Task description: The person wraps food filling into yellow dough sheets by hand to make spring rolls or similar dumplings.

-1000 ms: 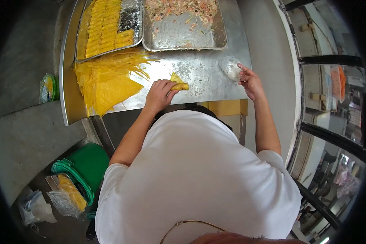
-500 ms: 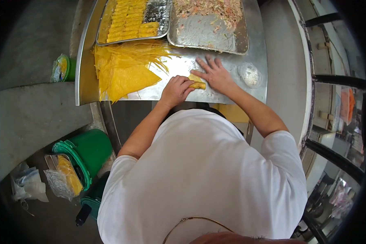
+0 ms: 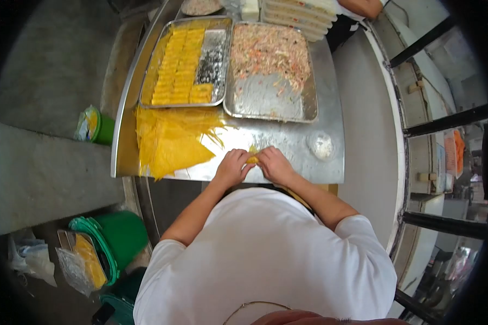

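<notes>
My left hand and my right hand meet near the front edge of the metal table. Between their closed fingers is a small yellow spring roll, mostly covered by them; a bit of its wrapper shows just beyond. Left of my hands lies a fanned stack of yellow wrappers. To the right sits a small clear dish of white paste. Finished rolls line a metal tray behind the wrappers. Beside it, a second tray holds shredded filling toward its far end.
Stacked plastic containers and a plate of filling stand at the back. Another person's arm shows at top right. Green buckets stand on the floor at left. A black-barred frame runs along the right.
My right hand has come in from lying spread on the table to grip the roll beside my left. The view has tilted up, showing more of the table's back.
</notes>
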`<action>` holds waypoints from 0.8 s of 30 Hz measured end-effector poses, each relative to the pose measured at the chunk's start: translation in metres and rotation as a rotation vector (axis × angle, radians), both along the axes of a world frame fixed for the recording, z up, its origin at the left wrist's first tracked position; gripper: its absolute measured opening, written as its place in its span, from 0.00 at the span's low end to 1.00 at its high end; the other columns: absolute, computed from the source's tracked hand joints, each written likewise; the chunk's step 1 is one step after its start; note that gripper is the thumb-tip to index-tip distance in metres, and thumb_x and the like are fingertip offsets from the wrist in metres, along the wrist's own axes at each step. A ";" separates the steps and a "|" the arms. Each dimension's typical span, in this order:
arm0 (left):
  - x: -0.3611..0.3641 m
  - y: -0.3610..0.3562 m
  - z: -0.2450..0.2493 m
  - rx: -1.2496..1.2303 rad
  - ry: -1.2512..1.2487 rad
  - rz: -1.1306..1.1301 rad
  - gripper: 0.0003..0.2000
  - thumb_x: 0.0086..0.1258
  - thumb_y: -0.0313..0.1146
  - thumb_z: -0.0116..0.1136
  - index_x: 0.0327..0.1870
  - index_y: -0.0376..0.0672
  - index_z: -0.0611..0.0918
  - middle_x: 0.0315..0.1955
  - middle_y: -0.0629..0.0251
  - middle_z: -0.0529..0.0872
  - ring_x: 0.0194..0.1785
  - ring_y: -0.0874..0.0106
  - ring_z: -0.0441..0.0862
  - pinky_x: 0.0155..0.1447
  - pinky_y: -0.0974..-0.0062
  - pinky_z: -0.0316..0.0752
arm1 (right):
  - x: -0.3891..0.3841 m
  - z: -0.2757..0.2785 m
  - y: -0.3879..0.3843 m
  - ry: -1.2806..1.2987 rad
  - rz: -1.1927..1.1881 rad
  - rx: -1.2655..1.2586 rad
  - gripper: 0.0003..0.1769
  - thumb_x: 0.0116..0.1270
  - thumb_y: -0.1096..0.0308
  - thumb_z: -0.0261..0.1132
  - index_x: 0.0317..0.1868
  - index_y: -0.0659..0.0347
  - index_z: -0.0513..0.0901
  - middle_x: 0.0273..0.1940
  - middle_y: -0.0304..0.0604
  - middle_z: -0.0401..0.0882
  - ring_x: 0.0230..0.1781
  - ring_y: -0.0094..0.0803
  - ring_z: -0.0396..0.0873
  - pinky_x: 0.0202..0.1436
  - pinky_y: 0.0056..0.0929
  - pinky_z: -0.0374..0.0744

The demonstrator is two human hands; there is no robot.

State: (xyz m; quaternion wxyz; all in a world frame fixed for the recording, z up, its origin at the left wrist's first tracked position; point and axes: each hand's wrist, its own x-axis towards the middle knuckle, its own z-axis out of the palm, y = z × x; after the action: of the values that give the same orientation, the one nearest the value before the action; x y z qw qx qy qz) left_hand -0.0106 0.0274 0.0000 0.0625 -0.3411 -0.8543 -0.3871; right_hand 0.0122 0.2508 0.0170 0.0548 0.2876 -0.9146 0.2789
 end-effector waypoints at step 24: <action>-0.024 0.003 -0.009 -0.098 0.084 0.113 0.13 0.75 0.39 0.66 0.55 0.47 0.87 0.48 0.60 0.85 0.52 0.56 0.81 0.56 0.58 0.76 | -0.025 -0.008 -0.003 0.060 -0.130 0.155 0.21 0.70 0.63 0.69 0.61 0.60 0.82 0.61 0.51 0.78 0.62 0.50 0.75 0.66 0.49 0.73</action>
State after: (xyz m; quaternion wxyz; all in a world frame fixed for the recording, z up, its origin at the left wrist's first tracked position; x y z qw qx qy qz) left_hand -0.0350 0.0302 -0.0090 0.1032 -0.3107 -0.8869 -0.3260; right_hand -0.0124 0.2476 0.0086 0.0779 0.2391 -0.9481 0.1945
